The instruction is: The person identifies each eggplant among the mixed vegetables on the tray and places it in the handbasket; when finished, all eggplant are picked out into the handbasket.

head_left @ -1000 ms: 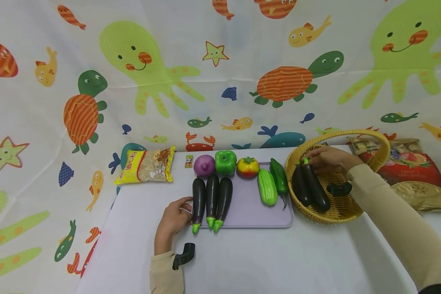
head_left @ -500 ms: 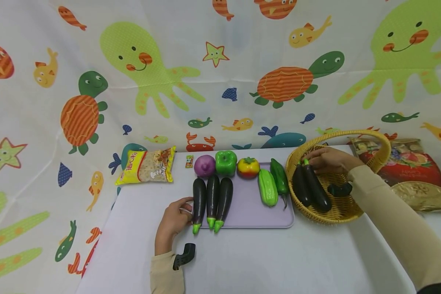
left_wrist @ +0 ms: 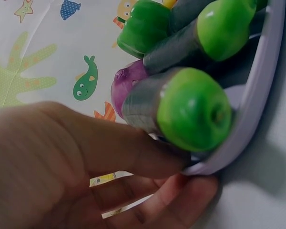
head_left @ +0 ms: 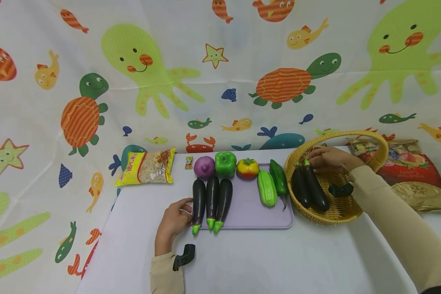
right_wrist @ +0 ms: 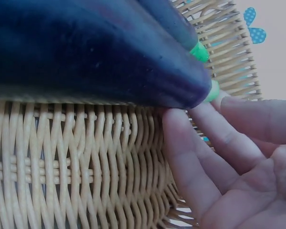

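My left hand [head_left: 175, 220] pinches the left rim of the lilac tray [head_left: 255, 222]; in the left wrist view the thumb lies inside the rim, the fingers outside and under it. Right beside it, three dark eggplants [head_left: 212, 200] lie side by side on the tray, green ends towards me and overhanging the front edge. Inside the wicker basket [head_left: 327, 220] at the right, my right hand [head_left: 325, 159] holds the green stem end of an eggplant [head_left: 317, 190] between thumb and fingers. A second eggplant [head_left: 300, 188] leans next to that one.
A purple onion [head_left: 204, 167], green bell pepper [head_left: 226, 164], red-yellow tomato [head_left: 248, 168], light green gourd [head_left: 267, 188] and green chili [head_left: 278, 176] lie on or at the tray. A yellow snack bag [head_left: 147, 166] and small candy [head_left: 189, 162] sit left; a red bag [head_left: 408, 167] stands behind the basket.
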A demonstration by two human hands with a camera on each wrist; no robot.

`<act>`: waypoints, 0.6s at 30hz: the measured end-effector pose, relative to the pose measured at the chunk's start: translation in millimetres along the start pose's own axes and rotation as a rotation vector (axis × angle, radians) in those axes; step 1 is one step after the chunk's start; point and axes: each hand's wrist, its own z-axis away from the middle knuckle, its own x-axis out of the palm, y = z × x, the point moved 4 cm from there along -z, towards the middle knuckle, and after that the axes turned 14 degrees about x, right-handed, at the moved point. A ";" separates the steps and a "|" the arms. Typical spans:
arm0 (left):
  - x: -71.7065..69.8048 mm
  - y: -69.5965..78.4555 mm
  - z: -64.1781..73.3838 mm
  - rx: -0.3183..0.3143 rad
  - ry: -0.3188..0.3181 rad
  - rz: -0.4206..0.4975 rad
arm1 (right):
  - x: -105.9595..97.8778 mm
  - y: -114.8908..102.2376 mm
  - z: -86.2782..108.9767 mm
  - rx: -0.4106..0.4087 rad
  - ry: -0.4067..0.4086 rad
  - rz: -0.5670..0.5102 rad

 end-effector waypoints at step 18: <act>-0.3 0.5 0.9 0.014 -0.004 -0.003 | 5.3 -12.2 18.2 -0.034 0.048 0.160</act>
